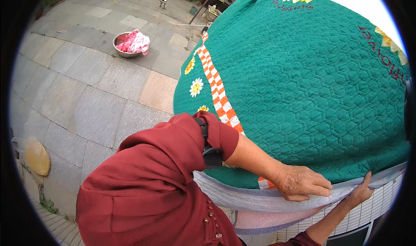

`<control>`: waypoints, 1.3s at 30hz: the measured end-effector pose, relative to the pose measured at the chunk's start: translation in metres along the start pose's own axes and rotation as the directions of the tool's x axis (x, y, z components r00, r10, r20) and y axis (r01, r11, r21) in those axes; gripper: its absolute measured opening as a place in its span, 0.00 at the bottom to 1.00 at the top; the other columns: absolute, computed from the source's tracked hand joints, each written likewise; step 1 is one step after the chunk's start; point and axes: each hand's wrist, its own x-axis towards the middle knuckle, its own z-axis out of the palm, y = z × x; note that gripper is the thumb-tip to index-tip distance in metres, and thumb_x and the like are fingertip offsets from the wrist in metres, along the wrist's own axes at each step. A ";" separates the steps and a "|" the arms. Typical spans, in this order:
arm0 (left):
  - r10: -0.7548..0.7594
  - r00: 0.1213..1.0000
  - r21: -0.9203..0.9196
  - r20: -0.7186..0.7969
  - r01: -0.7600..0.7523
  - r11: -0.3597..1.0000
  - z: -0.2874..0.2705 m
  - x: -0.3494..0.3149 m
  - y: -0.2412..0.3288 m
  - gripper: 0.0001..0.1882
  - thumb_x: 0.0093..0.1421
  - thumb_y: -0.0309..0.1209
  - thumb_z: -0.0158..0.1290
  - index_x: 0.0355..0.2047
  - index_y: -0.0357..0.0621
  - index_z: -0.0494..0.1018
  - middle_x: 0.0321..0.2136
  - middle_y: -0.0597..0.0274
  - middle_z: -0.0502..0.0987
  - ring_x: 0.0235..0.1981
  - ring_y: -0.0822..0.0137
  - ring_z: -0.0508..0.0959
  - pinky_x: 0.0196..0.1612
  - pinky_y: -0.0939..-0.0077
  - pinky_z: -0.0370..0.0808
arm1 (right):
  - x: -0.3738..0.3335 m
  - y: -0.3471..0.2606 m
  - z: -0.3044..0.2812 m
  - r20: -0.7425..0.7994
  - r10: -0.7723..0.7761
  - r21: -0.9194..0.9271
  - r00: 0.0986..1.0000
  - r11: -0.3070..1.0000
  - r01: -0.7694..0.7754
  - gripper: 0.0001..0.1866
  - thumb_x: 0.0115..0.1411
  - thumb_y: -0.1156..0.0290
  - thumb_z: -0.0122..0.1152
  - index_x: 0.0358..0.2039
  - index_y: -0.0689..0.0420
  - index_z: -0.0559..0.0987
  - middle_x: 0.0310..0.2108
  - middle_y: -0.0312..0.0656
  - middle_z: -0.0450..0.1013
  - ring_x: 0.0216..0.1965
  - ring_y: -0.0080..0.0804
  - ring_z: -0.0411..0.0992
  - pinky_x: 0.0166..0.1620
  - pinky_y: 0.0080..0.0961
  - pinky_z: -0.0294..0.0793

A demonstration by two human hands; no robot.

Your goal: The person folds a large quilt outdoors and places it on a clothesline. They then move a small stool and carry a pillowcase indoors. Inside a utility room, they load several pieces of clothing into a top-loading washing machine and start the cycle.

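- Step in hand, as I judge it: I am spreading a green quilt (303, 94) over a rail or ledge, and both hands work its near hem.
- Left hand (301, 183): it lies palm-down on the pale grey hem (242, 198) at about 5 o'clock in the view, fingers (318, 186) flat and close together, pressing, not gripping.
- Right hand (359, 192): it comes up from below at 4 o'clock, fingers curled narrow around the hem edge, pinching the fabric.
- Next move, by my estimate, calls for an even pull along the hem, with both hands keeping it level.
- Quilt condition: hexagon stitching, an orange-and-white checked stripe (216, 90), daisy and sunflower prints; it fills the view from 12 to 4 o'clock and drapes smoothly.
- Surroundings: a stone-paved yard (86, 85); a metal basin (125, 44) holding pink cloth sits at 11 o'clock, well apart.
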 end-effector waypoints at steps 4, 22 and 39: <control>0.043 0.998 0.175 -0.049 -0.034 0.984 -0.077 -0.072 0.035 0.25 0.46 0.21 0.51 0.47 0.37 0.64 0.42 0.52 0.70 0.40 0.51 0.74 0.34 0.65 0.76 | 0.034 0.000 -0.048 -0.385 -0.176 -0.630 0.906 0.768 -0.118 0.25 0.51 0.60 0.66 0.39 0.73 0.77 0.41 0.58 0.75 0.39 0.46 0.74 0.46 0.34 0.72; -0.941 -0.049 0.371 -0.334 0.911 -0.179 -0.327 -0.396 0.195 0.11 0.52 0.27 0.51 0.36 0.42 0.76 0.29 0.52 0.80 0.31 0.57 0.81 0.36 0.63 0.77 | -0.132 -0.121 0.142 0.444 -0.690 -0.768 0.572 0.036 0.639 0.25 0.57 0.75 0.57 0.56 0.63 0.65 0.57 0.57 0.62 0.59 0.56 0.61 0.59 0.53 0.60; -0.798 -0.433 0.320 -0.419 0.753 -0.576 -0.398 -0.488 0.324 0.12 0.50 0.32 0.52 0.34 0.43 0.78 0.30 0.51 0.80 0.33 0.55 0.81 0.39 0.64 0.77 | -0.336 -0.059 0.356 0.362 -0.256 -0.651 0.896 0.618 0.440 0.31 0.58 0.64 0.52 0.60 0.64 0.61 0.61 0.57 0.57 0.62 0.57 0.55 0.61 0.50 0.55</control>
